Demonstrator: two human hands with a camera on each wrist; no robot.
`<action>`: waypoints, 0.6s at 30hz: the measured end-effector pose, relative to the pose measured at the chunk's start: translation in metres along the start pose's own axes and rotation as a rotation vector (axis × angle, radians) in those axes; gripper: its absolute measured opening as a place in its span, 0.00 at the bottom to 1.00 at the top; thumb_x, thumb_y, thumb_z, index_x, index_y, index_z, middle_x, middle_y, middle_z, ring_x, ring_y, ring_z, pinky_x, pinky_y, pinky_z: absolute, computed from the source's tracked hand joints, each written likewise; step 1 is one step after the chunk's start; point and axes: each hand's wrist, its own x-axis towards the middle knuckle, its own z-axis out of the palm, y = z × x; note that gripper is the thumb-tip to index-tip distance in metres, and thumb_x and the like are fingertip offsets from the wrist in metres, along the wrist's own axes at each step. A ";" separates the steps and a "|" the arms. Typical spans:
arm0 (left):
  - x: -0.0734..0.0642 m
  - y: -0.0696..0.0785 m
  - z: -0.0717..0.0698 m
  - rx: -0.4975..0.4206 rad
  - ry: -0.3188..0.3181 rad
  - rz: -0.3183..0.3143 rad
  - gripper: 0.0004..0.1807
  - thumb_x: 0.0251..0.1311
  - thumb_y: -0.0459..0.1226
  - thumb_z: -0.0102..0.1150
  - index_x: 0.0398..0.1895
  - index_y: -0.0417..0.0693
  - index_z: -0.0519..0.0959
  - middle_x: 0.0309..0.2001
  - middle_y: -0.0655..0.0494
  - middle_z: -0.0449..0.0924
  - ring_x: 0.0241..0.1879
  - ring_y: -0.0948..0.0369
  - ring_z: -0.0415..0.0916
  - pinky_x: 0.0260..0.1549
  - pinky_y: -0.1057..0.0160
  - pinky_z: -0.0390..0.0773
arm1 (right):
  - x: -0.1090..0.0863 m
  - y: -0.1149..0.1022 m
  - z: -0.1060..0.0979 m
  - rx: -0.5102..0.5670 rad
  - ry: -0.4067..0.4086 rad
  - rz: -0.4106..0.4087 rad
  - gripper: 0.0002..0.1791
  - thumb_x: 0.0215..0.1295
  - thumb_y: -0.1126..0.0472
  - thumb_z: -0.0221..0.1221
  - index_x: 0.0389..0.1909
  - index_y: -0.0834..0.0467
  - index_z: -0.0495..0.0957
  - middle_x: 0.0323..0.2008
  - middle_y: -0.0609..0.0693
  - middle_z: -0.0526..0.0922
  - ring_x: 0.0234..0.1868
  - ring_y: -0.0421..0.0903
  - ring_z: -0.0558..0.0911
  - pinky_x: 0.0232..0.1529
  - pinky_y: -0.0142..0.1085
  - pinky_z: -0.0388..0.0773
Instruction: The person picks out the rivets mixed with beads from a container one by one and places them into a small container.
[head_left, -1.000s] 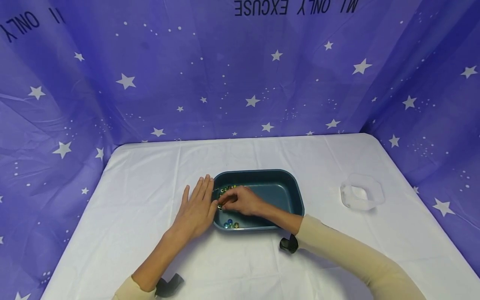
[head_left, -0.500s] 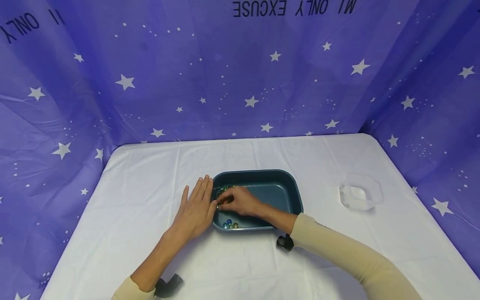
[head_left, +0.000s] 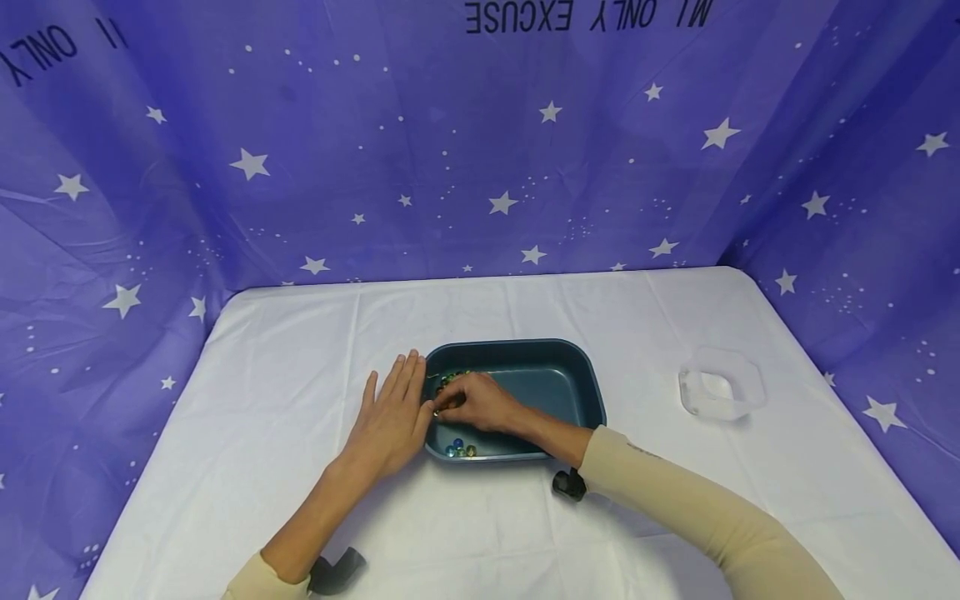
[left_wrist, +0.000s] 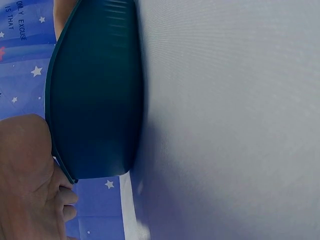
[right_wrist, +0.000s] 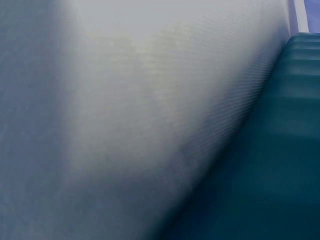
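A dark teal rectangular tray [head_left: 540, 387] lies on the table, its outer wall large in both wrist views. My left hand [head_left: 388, 421] rests on its left rim, fingers straight and pointing away from me; the left wrist view shows that hand [left_wrist: 25, 175] at the rim. Inside the tray's left end, my right hand [head_left: 483, 402] has thumb and fingers brought together at the tips around a small glass marble [head_left: 437, 414], mostly hidden. Several marbles [head_left: 460, 450] sit in the near left corner. More marbles [head_left: 447, 381] lie beyond the right hand, partly covered by it.
A clear plastic container [head_left: 722, 387] stands at the right on the white tablecloth [head_left: 300, 350]. A purple star-patterned curtain [head_left: 450, 167] hangs behind the table and along both sides. Black wrist devices sit near both sleeves.
My right hand has shifted slightly left toward the tray's left wall, its fingertips closing in on a marble. The left hand stays on the rim, and the corner marbles lie as before.
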 end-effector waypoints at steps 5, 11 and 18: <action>0.000 0.000 0.000 -0.001 0.005 0.001 0.34 0.77 0.43 0.43 0.78 0.35 0.51 0.78 0.42 0.45 0.77 0.48 0.40 0.69 0.37 0.40 | 0.001 0.001 0.000 -0.017 0.001 -0.003 0.08 0.62 0.64 0.69 0.42 0.57 0.89 0.35 0.44 0.86 0.35 0.34 0.79 0.37 0.30 0.76; 0.000 0.000 0.000 -0.002 0.009 -0.001 0.34 0.77 0.43 0.44 0.78 0.34 0.51 0.78 0.42 0.46 0.77 0.47 0.41 0.69 0.37 0.40 | 0.000 0.002 0.000 0.001 0.018 -0.026 0.07 0.61 0.66 0.69 0.39 0.57 0.89 0.34 0.45 0.86 0.34 0.35 0.80 0.36 0.29 0.76; 0.000 0.000 0.001 -0.003 0.018 0.000 0.34 0.77 0.44 0.43 0.78 0.34 0.51 0.78 0.42 0.46 0.77 0.47 0.41 0.69 0.37 0.40 | -0.001 0.000 -0.001 -0.040 0.039 -0.047 0.05 0.59 0.67 0.70 0.36 0.56 0.89 0.33 0.45 0.85 0.33 0.35 0.80 0.36 0.28 0.76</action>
